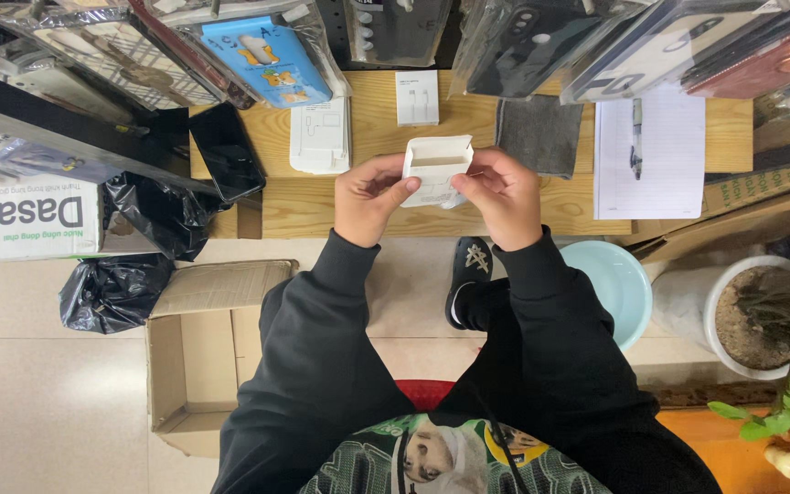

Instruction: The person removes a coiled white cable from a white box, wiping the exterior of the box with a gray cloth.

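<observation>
We are holding a small white box [436, 169], its top open, just above the wooden surface [322, 206]. On that surface are lying a black phone [227, 150], white packets [320, 135], a grey cloth [539, 134] and a notepad [648, 151]. Our left hand [369, 197] and right hand [503, 194] are both closing fingers on the box's sides.

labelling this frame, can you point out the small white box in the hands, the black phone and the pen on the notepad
small white box [437, 157], head view, its open top end
black phone [227, 151], head view, middle of its dark screen
pen [636, 137], head view, mid barrel
</observation>
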